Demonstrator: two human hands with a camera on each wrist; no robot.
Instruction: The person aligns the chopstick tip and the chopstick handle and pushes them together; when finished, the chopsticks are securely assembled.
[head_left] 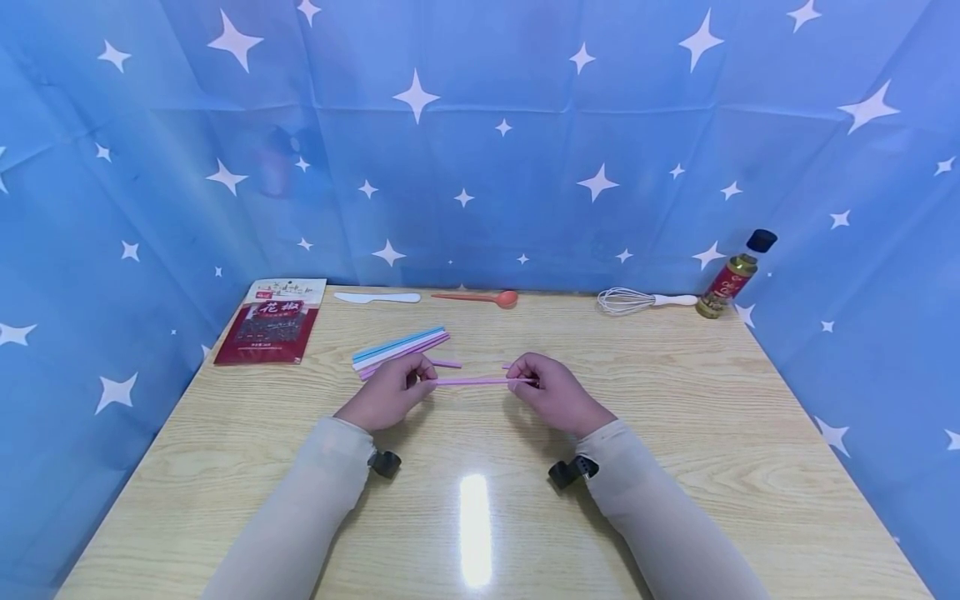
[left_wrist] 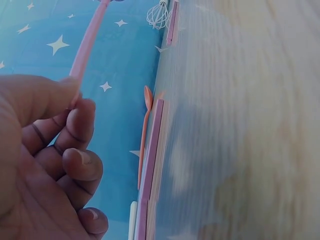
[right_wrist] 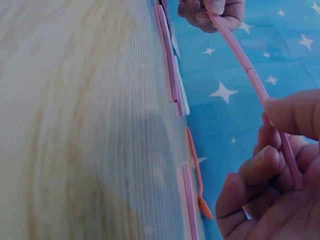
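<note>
Hands: you have two in view, your left hand [head_left: 390, 396] and your right hand [head_left: 551, 392], both raised just above the wooden table [head_left: 675, 433]
Left fingers: curled, thumb and fingertips pinching one end of the pink straw [head_left: 476, 381]
Right fingers: curled, pinching the other end of that same straw
Held straw: one, pink, stretched level between your two hands over the middle of the table; in the right wrist view it shows a joint partway along and bows slightly
Bundle: one loose bundle of straws [head_left: 401, 346] lies on the table just behind your left hand, with blue, white and pink ones in it; you cannot count them exactly
Loose pieces: two short pink bits lie on the table behind the held straw, one near each hand
Far edge: one red packet [head_left: 272, 321], one white knife [head_left: 377, 297], one orange spoon [head_left: 480, 297], one whisk [head_left: 645, 301], one bottle [head_left: 735, 275] with a black cap
Sleeves: two, pale
</note>
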